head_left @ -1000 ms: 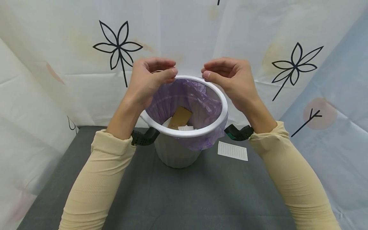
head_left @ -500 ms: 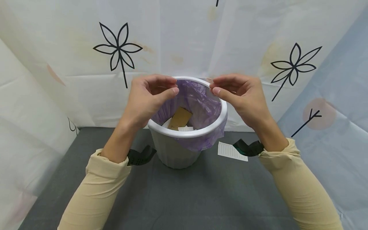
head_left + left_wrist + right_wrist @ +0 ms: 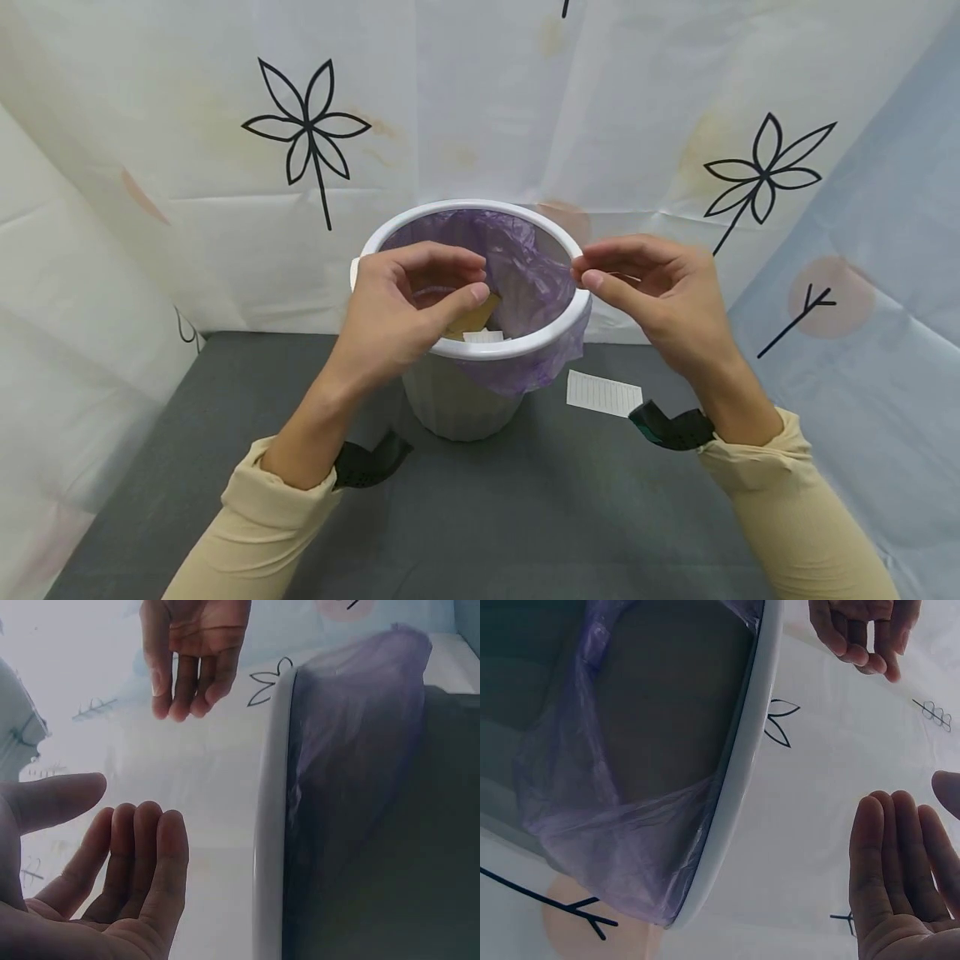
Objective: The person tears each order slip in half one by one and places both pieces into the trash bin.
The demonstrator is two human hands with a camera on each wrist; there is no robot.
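Note:
In the head view my left hand (image 3: pixel 397 312) hovers over the near left part of the white bin (image 3: pixel 461 408), with thumb and fingers apart and nothing between them. My right hand (image 3: pixel 667 304) is just beyond the bin's right rim, fingers loosely bent and holding nothing. A purple bin bag (image 3: pixel 536 287) lines the bin and folds over its rim. Inside lie a brown cardboard piece (image 3: pixel 480 317), partly hidden by my left hand, and a lined paper scrap (image 3: pixel 483 337). Both wrist views show relaxed fingers beside the white rim (image 3: pixel 271 825).
On the dark grey tabletop (image 3: pixel 480 517), a lined paper slip (image 3: pixel 600 393) lies right of the bin. White cloth (image 3: pixel 480 100) with printed black flowers hangs behind. Dark devices (image 3: pixel 371 462) are strapped to both wrists.
Both hands have come down and back toward me from over the bin's far rim and moved wider apart. The bin, its contents and the paper slip stay in place.

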